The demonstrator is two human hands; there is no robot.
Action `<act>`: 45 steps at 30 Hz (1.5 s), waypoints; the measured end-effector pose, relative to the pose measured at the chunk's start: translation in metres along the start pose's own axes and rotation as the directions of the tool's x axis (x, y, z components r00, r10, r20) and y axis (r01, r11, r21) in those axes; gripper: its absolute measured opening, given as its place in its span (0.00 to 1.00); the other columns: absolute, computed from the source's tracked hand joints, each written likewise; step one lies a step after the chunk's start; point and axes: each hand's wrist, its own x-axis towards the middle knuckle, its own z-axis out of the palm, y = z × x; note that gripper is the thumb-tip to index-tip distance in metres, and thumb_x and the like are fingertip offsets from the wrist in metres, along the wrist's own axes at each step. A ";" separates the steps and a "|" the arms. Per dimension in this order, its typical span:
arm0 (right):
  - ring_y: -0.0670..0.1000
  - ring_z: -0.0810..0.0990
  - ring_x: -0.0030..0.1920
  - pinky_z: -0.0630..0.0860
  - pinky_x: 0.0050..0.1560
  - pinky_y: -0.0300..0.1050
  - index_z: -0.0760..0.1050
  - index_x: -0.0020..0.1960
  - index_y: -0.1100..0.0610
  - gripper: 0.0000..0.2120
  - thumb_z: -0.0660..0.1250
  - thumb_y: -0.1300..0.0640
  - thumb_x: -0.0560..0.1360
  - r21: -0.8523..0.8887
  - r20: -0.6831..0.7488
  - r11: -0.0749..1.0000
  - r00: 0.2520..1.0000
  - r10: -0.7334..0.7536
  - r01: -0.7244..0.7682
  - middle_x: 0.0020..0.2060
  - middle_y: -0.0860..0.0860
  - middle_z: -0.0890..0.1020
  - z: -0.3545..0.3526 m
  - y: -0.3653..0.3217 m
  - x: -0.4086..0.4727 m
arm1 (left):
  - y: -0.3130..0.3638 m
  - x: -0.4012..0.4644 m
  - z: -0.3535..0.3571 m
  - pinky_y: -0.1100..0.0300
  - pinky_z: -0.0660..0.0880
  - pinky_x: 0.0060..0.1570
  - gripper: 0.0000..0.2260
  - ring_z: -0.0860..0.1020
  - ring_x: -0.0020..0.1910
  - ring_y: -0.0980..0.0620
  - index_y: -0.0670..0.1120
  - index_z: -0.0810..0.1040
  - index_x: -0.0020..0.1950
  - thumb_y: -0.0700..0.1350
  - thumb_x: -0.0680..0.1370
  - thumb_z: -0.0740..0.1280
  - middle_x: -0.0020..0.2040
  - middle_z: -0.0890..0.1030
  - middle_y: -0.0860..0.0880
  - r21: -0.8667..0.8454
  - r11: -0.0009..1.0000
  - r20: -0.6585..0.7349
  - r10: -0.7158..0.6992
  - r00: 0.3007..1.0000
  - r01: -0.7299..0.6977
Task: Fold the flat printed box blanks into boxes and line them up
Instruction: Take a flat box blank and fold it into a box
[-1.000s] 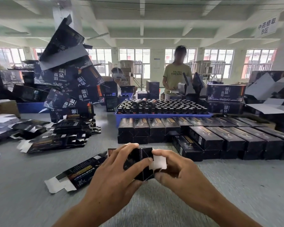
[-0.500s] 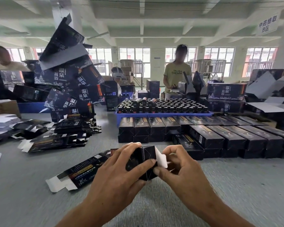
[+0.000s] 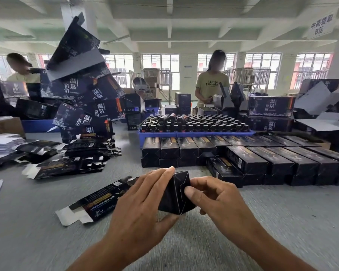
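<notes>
Head view: my left hand grips a near-centre box while my right hand pinches its end flaps closed; finished rows stand far right, blanks remain far left.

- The grey surface carries everything here.
- A flat box blank lies on it near the front, left of centre.
- A loose heap of flat blanks sits further back on the left.
- Folded black boxes stand in rows across the middle and right.
- A blue tray of dark bottles sits just behind those rows.
- Large printed cartons pile up high at the back left.
</notes>
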 end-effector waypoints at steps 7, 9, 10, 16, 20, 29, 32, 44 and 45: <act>0.41 0.83 0.38 0.75 0.38 0.30 0.85 0.46 0.49 0.03 0.75 0.51 0.73 0.089 -0.015 0.996 1.000 -0.006 0.008 0.39 0.45 0.86 0.000 -0.005 -0.001 | 0.001 0.000 0.000 0.60 0.73 0.59 0.35 0.73 0.65 0.53 0.45 0.66 0.75 0.60 0.72 0.66 0.69 0.72 0.51 -0.005 1.000 -0.015 0.025 1.000 -0.025; 0.42 0.84 0.39 0.76 0.40 0.30 0.85 0.45 0.50 0.01 0.75 0.55 0.74 0.104 -0.030 0.995 1.000 -0.005 0.009 0.39 0.45 0.87 0.001 -0.006 -0.003 | 0.001 0.000 0.000 0.60 0.72 0.60 0.35 0.73 0.65 0.53 0.45 0.66 0.75 0.60 0.72 0.66 0.69 0.73 0.51 -0.008 1.000 -0.010 0.030 1.000 -0.030; 0.42 0.85 0.39 0.76 0.42 0.31 0.84 0.45 0.49 0.02 0.75 0.56 0.74 0.100 -0.039 0.995 0.999 -0.008 0.011 0.39 0.45 0.87 0.001 -0.007 -0.003 | 0.001 0.001 0.000 0.61 0.72 0.60 0.35 0.73 0.66 0.53 0.45 0.66 0.75 0.60 0.72 0.66 0.69 0.72 0.51 -0.008 0.999 -0.010 0.032 0.999 -0.032; 0.42 0.84 0.39 0.76 0.42 0.30 0.83 0.43 0.48 0.03 0.75 0.55 0.74 0.002 -0.096 1.000 0.995 -0.026 0.026 0.38 0.43 0.86 0.003 -0.009 -0.006 | 0.003 0.001 0.000 0.59 0.73 0.60 0.35 0.73 0.66 0.52 0.45 0.66 0.75 0.60 0.72 0.66 0.69 0.72 0.51 -0.009 0.999 -0.012 0.039 0.999 -0.039; 0.41 0.84 0.39 0.75 0.40 0.29 0.83 0.44 0.47 0.02 0.75 0.53 0.74 -0.044 -0.108 0.997 0.992 -0.061 0.056 0.38 0.42 0.86 0.003 -0.009 -0.006 | 0.003 0.001 -0.001 0.60 0.72 0.60 0.35 0.73 0.66 0.53 0.45 0.66 0.75 0.60 0.72 0.66 0.69 0.71 0.51 -0.019 0.999 -0.013 0.032 0.999 -0.032; 0.42 0.79 0.33 0.77 0.36 0.36 0.85 0.47 0.46 0.10 0.74 0.43 0.69 0.142 0.032 0.990 0.999 0.000 -0.005 0.39 0.48 0.86 -0.008 -0.009 0.000 | 0.003 0.002 -0.003 0.60 0.72 0.60 0.37 0.72 0.65 0.54 0.45 0.64 0.76 0.62 0.72 0.66 0.69 0.70 0.53 -0.062 0.998 -0.040 0.005 0.999 -0.008; 0.42 0.83 0.39 0.78 0.40 0.37 0.83 0.53 0.45 0.15 0.76 0.40 0.70 0.137 0.038 0.991 0.999 0.008 -0.013 0.44 0.47 0.86 -0.008 -0.006 0.000 | 0.003 0.001 -0.003 0.58 0.72 0.62 0.37 0.72 0.66 0.54 0.46 0.64 0.76 0.61 0.72 0.66 0.70 0.70 0.52 -0.064 0.998 -0.039 0.007 0.999 -0.010; 0.45 0.85 0.48 0.81 0.42 0.37 0.74 0.61 0.44 0.26 0.72 0.52 0.63 0.259 -0.087 0.956 0.982 0.167 -0.140 0.46 0.47 0.85 -0.006 0.000 0.006 | 0.000 0.002 0.004 0.55 0.67 0.70 0.29 0.66 0.74 0.49 0.47 0.66 0.76 0.55 0.77 0.67 0.76 0.66 0.48 -0.183 0.972 -0.113 -0.167 0.980 0.144; 0.48 0.85 0.48 0.81 0.44 0.39 0.75 0.60 0.46 0.27 0.72 0.54 0.61 0.298 -0.061 0.941 0.980 0.189 -0.163 0.46 0.48 0.86 -0.008 0.002 0.008 | 0.000 0.003 0.002 0.60 0.67 0.69 0.28 0.67 0.73 0.53 0.49 0.66 0.76 0.57 0.78 0.66 0.75 0.66 0.51 -0.264 0.929 -0.112 -0.296 0.949 0.259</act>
